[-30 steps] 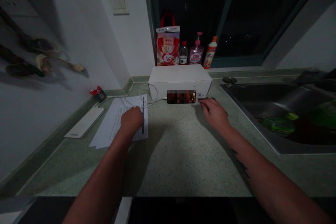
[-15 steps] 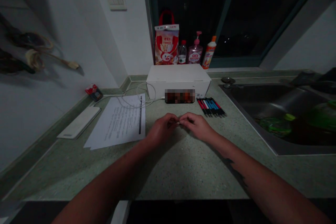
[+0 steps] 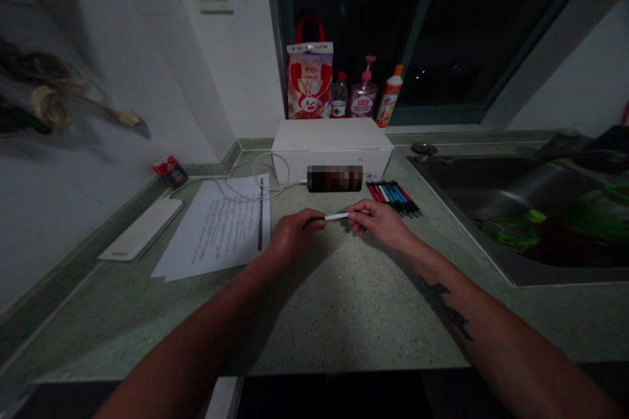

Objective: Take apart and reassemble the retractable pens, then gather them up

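The left hand (image 3: 295,236) and right hand (image 3: 377,221) both pinch one slim white-and-black pen (image 3: 337,216), held level in the fingertips above the counter (image 3: 354,314), the left at its dark end, the right at its white end. A slip from so light a grip could let the pen drop and roll. Just beyond the right hand lies a tight row of pens (image 3: 393,199), roughly eight, too close together to count surely; a nudge could scatter them toward the sink (image 3: 491,190) at right. To the left lie at least two paper sheets (image 3: 216,229), crossed by one white cable (image 3: 255,178); a snag could drag it. One white box (image 3: 331,144) stands upper centre, with three bottles (image 3: 363,98) and one bag (image 3: 309,82) behind it.
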`<state>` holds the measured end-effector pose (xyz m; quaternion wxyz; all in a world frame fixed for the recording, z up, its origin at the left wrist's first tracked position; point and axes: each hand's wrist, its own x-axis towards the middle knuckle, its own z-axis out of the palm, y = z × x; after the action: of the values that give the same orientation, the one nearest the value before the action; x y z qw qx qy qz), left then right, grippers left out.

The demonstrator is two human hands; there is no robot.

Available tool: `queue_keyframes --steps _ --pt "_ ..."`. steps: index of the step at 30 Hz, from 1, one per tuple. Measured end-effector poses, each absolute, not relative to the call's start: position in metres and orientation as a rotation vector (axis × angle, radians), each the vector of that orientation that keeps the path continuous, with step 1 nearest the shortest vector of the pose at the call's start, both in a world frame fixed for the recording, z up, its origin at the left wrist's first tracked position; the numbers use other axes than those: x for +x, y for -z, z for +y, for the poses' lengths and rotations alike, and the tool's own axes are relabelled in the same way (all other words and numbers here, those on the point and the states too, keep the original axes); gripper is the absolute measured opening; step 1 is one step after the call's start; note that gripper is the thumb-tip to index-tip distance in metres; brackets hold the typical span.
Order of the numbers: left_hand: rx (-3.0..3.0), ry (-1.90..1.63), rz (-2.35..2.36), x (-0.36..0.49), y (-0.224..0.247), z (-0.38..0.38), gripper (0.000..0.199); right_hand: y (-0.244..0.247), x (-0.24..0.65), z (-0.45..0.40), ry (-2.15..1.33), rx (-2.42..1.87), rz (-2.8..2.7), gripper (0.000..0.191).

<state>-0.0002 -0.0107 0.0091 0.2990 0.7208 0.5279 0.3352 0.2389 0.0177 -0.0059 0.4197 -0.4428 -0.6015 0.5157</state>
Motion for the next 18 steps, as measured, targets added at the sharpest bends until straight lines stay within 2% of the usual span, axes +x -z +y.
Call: queue_keyframes --steps 5,11,15,18 --pt "1.835 -0.901 1.34 0.0 -0.01 -0.008 0.023 0.006 0.237 0.017 -1.142 -1.077 -1.573 0.033" --pt "1.937 -0.928 1.339 0.0 -0.001 -0.005 0.015 0.006 0.233 0.011 -1.211 -1.218 -1.684 0.039" --pt "1.934 -0.9 1.354 0.002 0.0 -0.007 0.014 0.007 0.233 0.013 -1.074 -1.158 -1.684 0.031" --pt "1.966 -0.922 1.335 0.002 0.0 -0.007 0.013 0.008 0.234 0.013 -1.149 -1.158 -1.67 0.037"
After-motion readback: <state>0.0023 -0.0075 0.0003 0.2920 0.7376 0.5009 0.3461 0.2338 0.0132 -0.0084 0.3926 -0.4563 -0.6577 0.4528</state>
